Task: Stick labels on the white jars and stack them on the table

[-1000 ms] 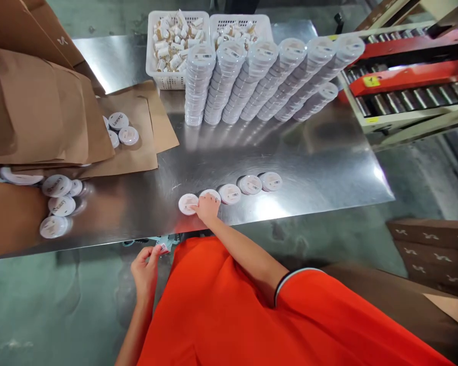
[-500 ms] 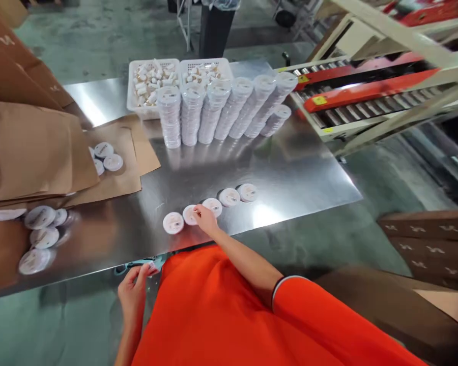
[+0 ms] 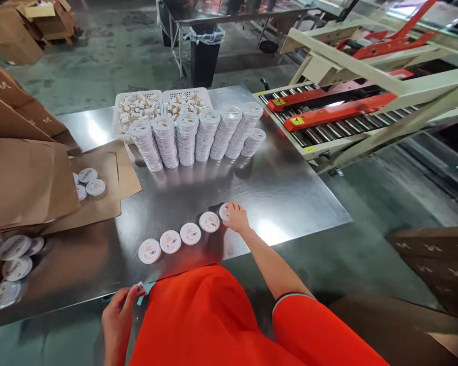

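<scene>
While the left hand (image 3: 118,317) is pinching a small label (image 3: 140,288) between thumb and finger at the near edge of the steel table (image 3: 297,203), the right hand (image 3: 236,217) is resting bunched fingers on the row's rightmost tub (image 3: 223,212), partly hiding it; whether it's gripping, I cannot tell. Four more tubs (image 3: 209,222) are sitting in line to its left. Beyond them, seven stacks (image 3: 185,142) are standing side by side, and behind those, two white baskets (image 3: 116,122) are brimming with small pieces (image 3: 139,108).

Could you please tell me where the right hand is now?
In the head view, the right hand partly covers the rightmost white disc of the near row, just right of centre.
</scene>
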A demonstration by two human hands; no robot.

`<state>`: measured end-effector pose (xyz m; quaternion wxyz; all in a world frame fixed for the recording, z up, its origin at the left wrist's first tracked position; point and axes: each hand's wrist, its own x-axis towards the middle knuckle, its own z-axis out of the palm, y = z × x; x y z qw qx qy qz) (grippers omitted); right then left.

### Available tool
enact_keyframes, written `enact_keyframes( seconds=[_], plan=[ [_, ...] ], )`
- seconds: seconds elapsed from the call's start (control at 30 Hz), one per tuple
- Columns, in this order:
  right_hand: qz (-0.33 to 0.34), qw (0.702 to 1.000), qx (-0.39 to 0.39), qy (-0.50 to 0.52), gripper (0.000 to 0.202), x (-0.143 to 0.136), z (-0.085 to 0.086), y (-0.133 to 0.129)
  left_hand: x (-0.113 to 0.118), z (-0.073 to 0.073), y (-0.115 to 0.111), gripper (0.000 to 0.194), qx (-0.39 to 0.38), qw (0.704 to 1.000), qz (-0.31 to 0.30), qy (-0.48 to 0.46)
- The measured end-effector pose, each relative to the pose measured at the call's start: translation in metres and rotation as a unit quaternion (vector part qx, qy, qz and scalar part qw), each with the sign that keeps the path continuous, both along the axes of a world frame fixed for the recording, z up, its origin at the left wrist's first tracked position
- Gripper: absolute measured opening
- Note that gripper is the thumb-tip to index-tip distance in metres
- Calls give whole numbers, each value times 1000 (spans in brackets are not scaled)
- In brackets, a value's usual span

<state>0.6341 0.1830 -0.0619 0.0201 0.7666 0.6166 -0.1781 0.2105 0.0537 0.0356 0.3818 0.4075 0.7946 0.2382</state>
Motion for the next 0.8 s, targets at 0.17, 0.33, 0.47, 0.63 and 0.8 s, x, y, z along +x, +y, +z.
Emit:
enact_keyframes(
  seconds=[0.17,0.33,0.47,0.63,0.8],
  plan=[
    [124,991,38,38,61,-40,4,0,16,0,-6,56,-6,1000,24,5],
    [133,991,-18,30,67,-62,-5,5,22,4,-7,55,7,1000,24,3],
    [127,991,-4,38,64,-61,8,7,19,7,-10,52,8,1000,22,11],
    [194,976,48,84,58,-97,23,-6,10,4,-12,51,4,1000,19,18],
    [232,972,-11,45,62,-130,20,-14,-3,-4,-15,51,13,1000,15,-10]
  ],
)
